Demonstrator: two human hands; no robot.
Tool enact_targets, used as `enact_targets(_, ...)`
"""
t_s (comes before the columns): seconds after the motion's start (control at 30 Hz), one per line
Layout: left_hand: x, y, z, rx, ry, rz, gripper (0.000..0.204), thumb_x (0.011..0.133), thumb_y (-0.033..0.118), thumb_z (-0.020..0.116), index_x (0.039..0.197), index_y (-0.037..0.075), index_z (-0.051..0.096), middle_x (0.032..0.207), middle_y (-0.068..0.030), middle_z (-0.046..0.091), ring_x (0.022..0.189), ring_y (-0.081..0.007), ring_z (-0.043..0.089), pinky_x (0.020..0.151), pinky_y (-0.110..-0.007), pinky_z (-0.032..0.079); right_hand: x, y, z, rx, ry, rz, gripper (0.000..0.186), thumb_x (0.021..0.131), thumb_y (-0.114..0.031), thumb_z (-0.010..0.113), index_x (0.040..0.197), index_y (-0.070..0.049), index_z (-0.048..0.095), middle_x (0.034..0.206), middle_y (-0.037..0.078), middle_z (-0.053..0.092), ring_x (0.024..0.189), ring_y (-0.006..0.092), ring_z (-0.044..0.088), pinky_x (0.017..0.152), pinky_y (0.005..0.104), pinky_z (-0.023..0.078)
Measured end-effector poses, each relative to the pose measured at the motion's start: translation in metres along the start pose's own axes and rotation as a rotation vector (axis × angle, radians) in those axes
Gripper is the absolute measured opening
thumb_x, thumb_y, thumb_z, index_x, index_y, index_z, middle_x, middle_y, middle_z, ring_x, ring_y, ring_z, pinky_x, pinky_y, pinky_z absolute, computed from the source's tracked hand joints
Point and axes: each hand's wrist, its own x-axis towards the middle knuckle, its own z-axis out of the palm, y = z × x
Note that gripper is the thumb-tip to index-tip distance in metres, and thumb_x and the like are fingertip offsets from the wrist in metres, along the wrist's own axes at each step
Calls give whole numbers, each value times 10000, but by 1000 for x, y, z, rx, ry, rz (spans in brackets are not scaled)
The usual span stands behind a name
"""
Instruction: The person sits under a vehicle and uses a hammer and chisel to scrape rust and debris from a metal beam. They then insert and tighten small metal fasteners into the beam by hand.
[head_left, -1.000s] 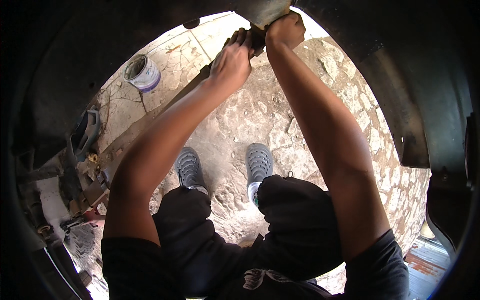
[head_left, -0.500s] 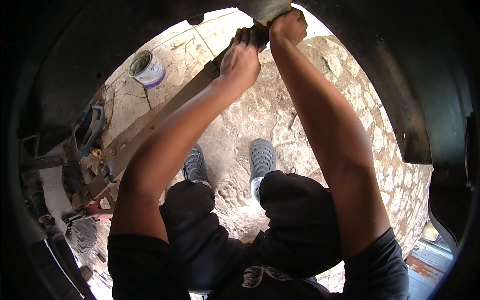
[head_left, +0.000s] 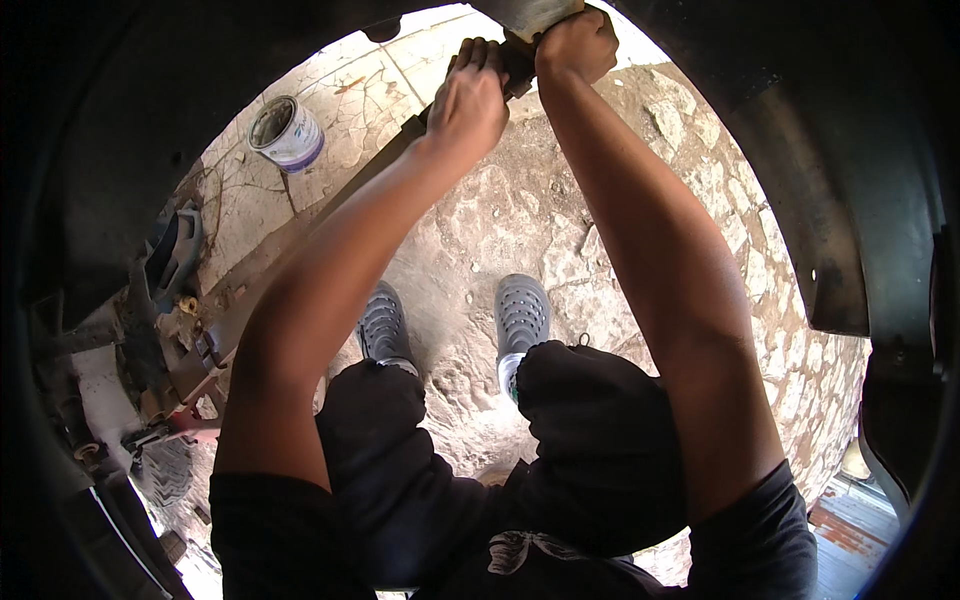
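Observation:
At the top of the view, my left hand [head_left: 467, 100] lies over the dark far end of a long brown metal bar [head_left: 385, 147], its fingers together and bent over it. The bar slants down to the left and passes behind my left forearm. My right hand [head_left: 580, 46] is closed in a fist right beside that end, under a pale, worn metal piece [head_left: 535, 17]. Whatever the right fingers hold is hidden by the fist.
A dark curved panel [head_left: 845, 190], like a wheel arch, surrounds the view. A white and purple can [head_left: 287, 135] stands on cracked tiles [head_left: 365, 95]. Dark mechanical parts [head_left: 170, 255] crowd the left. Grey clogs [head_left: 522, 312] are on the rough stony ground.
My left hand has shifted slightly up and left along with its forearm. My right fist stays almost in place. The whole view has shifted a little.

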Motion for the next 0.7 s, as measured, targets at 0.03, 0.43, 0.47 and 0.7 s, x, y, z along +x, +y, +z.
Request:
enact_targets(0.03,13,8,-15,-67,-126,-106,415,970,43,604,1325,-168,556,1339,-384,587,1310,-502,567,1106,-504,484,0,0,-1,-16,2,10,473,938,-295,418,1001,24,762,1019,299,754,967,502,703,929,575,508)
enact_targets(0.43,-12,17,-18,-55,-91,-45,591,928,109,593,1461,-123,482,1441,-404,524,1359,-524,521,1136,-524,476,-12,-19,-11,-110,-19,10,487,940,-300,405,1002,8,777,1021,295,755,980,511,699,936,582,510)
enact_targets(0.47,-13,19,-23,-79,-105,-59,592,921,114,596,1454,-121,490,1428,-411,528,1331,-526,544,1114,-528,493,-11,-21,-8,-89,-18,1,485,940,-300,406,1002,7,777,1018,295,755,977,509,701,932,582,512)
enact_targets(0.7,-3,11,-24,17,-177,-98,600,834,37,622,1384,-185,531,1418,-448,519,1335,-538,550,1136,-490,492,-15,-19,-9,-78,-8,6,476,930,-297,417,996,6,780,1003,289,758,957,499,708,913,578,520)
